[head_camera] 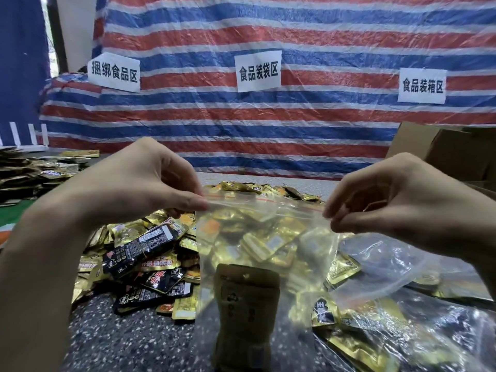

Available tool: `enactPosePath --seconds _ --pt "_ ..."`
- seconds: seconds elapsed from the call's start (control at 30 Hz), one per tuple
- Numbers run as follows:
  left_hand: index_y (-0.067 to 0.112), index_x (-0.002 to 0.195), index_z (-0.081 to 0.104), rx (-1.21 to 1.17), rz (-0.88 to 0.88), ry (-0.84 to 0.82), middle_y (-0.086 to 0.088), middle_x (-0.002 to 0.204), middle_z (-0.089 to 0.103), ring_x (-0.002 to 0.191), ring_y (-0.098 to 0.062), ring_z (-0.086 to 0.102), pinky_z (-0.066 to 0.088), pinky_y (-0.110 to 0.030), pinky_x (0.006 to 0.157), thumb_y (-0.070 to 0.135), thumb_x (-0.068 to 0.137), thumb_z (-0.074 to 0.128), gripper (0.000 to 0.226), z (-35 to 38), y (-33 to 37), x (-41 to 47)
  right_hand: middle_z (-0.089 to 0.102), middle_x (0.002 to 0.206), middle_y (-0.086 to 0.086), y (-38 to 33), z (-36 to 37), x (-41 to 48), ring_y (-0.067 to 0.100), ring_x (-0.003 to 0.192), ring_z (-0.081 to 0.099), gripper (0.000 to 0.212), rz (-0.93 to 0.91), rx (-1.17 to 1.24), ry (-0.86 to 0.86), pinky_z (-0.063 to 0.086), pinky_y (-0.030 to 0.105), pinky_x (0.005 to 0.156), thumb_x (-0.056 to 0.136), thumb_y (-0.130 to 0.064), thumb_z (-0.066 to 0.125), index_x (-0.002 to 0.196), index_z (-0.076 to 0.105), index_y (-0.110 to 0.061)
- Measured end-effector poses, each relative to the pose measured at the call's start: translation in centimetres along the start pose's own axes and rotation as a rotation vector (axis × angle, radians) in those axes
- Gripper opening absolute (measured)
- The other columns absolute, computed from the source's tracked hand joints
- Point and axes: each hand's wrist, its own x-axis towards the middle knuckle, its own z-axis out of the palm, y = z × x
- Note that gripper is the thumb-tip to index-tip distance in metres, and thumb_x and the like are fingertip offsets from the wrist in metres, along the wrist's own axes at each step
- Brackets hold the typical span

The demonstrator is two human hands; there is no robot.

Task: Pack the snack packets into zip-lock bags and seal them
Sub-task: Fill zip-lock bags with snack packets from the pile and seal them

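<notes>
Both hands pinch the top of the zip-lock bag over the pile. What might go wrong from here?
1. The left hand and right hand grip only the ends of the red seal strip on the zip-lock bag. Its middle may go unpressed, leaving a gap.
2. Only those two pinches hold the bag up, with a packet standing inside. If one slips before sealing, the packet could spill onto the pile of snack packets.

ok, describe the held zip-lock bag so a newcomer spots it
Start at the red, white and blue striped tarp and its middle white paper sign. Straight below, the clear plastic zip-lock bag hangs between the left hand and right hand. Unlike the loose clear bags lying at right, it is lifted, pinched at both top corners.
</notes>
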Motion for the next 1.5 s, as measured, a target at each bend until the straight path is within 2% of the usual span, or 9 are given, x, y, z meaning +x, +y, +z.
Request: enactPosePath --seconds 0.23,0.47,0.53,0.63,0.77,0.9,1.0,1.33,1.5 --pt "0.016 0.077 0.079 -0.128 0.074 -0.081 -0.010 0.076 0.073 0.068 -0.015 0.068 0.054 -0.018 0.061 0.031 0.061 0.082 0.022 -0.6 -0.7 -0.3 0.076 0.079 0.004 -0.5 -0.5 -0.1 0.016 0.073 0.072 0.023 0.061 0.145 0.089 0.059 0.023 0.068 0.057 -0.021 0.081 0.079 0.077 -0.024" --pt "0.007 0.074 0.074 -0.198 0.117 -0.109 -0.016 0.075 0.069 0.069 -0.021 0.064 0.053 -0.023 0.063 0.015 0.072 0.081 0.011 1.8 -0.9 1.0 0.067 0.065 0.014 0.2 -0.4 0.3 0.016 0.059 0.060 0.033 0.227 0.200 0.190 0.049 0.024 0.060 0.064 0.025 0.072 0.065 0.068 -0.007" --pt "0.011 0.076 0.074 -0.158 0.136 -0.111 -0.011 0.076 0.070 0.071 -0.019 0.065 0.054 -0.024 0.066 0.021 0.074 0.083 0.013 2.0 -0.6 1.2 0.068 0.064 0.010 0.2 -0.6 0.2 0.011 0.055 0.059 0.033 0.242 0.145 0.212 0.047 0.016 0.053 0.065 0.021 0.076 0.067 0.069 -0.011" --pt "0.017 0.077 0.074 -0.121 0.176 -0.103 -0.004 0.077 0.071 0.072 -0.012 0.066 0.052 -0.018 0.065 0.028 0.074 0.082 0.014 2.3 -0.1 1.1 0.074 0.084 0.003 -0.1 -1.3 -0.4 0.007 0.064 0.065 0.033 0.258 0.113 0.057 0.053 0.022 0.063 0.062 -0.022 0.089 0.088 0.074 -0.035" --pt "0.018 0.078 0.073 -0.042 0.263 -0.083 0.000 0.081 0.072 0.077 -0.012 0.067 0.055 -0.026 0.071 0.028 0.079 0.080 0.012 2.7 0.6 1.1 0.056 0.124 -0.039 -1.3 -1.0 -1.0 -0.020 0.112 0.051 0.066 0.118 -0.236 0.008 0.044 0.020 0.089 0.055 -0.078 0.071 0.117 0.058 -0.059" --pt "0.023 0.079 0.073 0.005 0.302 -0.077 0.007 0.081 0.072 0.078 -0.014 0.067 0.056 -0.034 0.074 0.027 0.078 0.075 0.004 2.9 1.2 1.0 0.053 0.130 -0.032 -3.3 2.2 -0.2 -0.017 0.124 0.041 0.062 -0.081 -0.249 0.142 0.034 0.005 0.101 0.074 -0.070 0.063 0.129 0.056 -0.043" --pt "0.024 0.079 0.074 0.035 0.348 -0.090 0.009 0.079 0.072 0.076 -0.012 0.066 0.054 -0.028 0.070 0.020 0.080 0.078 0.006 2.8 1.6 0.7 0.059 0.122 -0.024 -4.5 4.9 0.6 -0.004 0.120 0.047 0.048 -0.081 -0.327 0.222 0.040 0.026 0.104 0.081 -0.057 0.054 0.123 0.063 -0.036" --pt "0.019 0.079 0.075 0.062 0.390 -0.075 0.008 0.076 0.071 0.072 -0.008 0.065 0.048 -0.018 0.066 0.014 0.078 0.080 0.007 3.0 1.9 0.6 0.071 0.086 -0.016 -4.1 5.9 1.2 0.004 0.086 0.063 0.016 -0.105 -0.221 0.228 0.054 0.043 0.076 0.087 -0.041 0.062 0.093 0.074 -0.031" --pt "0.021 0.082 0.074 0.067 0.361 -0.102 0.006 0.078 0.072 0.071 -0.010 0.065 0.053 -0.035 0.065 0.022 0.085 0.078 0.005 2.9 1.8 0.5 0.066 0.079 -0.015 -4.0 6.6 1.5 0.005 0.081 0.062 0.017 -0.132 -0.223 0.275 0.052 0.041 0.071 0.081 -0.041 0.056 0.085 0.070 -0.030"
